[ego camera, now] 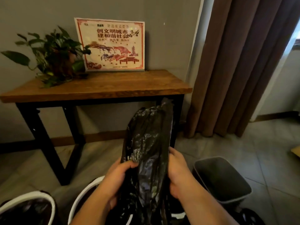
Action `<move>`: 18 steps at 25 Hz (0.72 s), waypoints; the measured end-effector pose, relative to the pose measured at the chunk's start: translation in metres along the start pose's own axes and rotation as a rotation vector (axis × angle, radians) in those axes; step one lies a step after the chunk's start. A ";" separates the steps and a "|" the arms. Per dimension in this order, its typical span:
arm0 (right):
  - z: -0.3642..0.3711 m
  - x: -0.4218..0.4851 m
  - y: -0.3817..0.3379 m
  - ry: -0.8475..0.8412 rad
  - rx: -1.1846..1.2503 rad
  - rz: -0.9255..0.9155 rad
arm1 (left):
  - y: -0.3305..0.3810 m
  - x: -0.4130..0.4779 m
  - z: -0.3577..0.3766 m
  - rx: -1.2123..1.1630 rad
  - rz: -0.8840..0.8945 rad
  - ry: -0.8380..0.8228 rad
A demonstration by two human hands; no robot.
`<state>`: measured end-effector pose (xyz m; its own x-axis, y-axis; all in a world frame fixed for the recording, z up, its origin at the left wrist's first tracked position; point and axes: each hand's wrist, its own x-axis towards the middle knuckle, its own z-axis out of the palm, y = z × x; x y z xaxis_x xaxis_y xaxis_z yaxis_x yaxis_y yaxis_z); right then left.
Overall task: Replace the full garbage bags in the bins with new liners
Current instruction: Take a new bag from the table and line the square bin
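A crumpled black garbage bag (149, 140) stands up in front of me, held between both hands. My left hand (118, 177) pinches its left edge with thumb and curled fingers. My right hand (177, 174) grips its right side. Below the bag sits a white-rimmed round bin (84, 197), mostly hidden by my arms. A second white-rimmed bin (32, 202) with a dark bag inside is at the bottom left. A grey rectangular bin (222, 177) stands at the right, its inside dark and without a visible liner.
A wooden side table (97, 88) with black metal legs stands against the wall, carrying a potted plant (53, 57) and a framed poster (112, 44). Brown curtains (243, 67) hang at the right. The floor is tiled. A dark bag edge (250, 215) shows bottom right.
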<state>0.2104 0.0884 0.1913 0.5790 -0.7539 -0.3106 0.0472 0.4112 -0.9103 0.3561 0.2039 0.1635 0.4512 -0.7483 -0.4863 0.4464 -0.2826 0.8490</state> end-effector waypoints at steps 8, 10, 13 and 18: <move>-0.006 -0.019 0.023 -0.067 -0.506 -0.487 | -0.013 -0.044 0.030 0.119 0.432 -0.051; 0.000 -0.022 0.023 -0.016 -0.569 -0.528 | -0.015 -0.040 0.032 0.131 0.482 -0.066; -0.004 -0.024 0.019 0.080 -0.525 -0.493 | -0.018 -0.033 0.009 0.014 0.424 0.091; -0.020 -0.028 0.009 0.085 -0.500 -0.428 | -0.003 -0.036 -0.017 0.438 0.357 0.338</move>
<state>0.1784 0.1032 0.1863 0.5262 -0.8439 0.1043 -0.1364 -0.2049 -0.9692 0.3519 0.2422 0.1753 0.7630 -0.6317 -0.1370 -0.0989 -0.3235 0.9411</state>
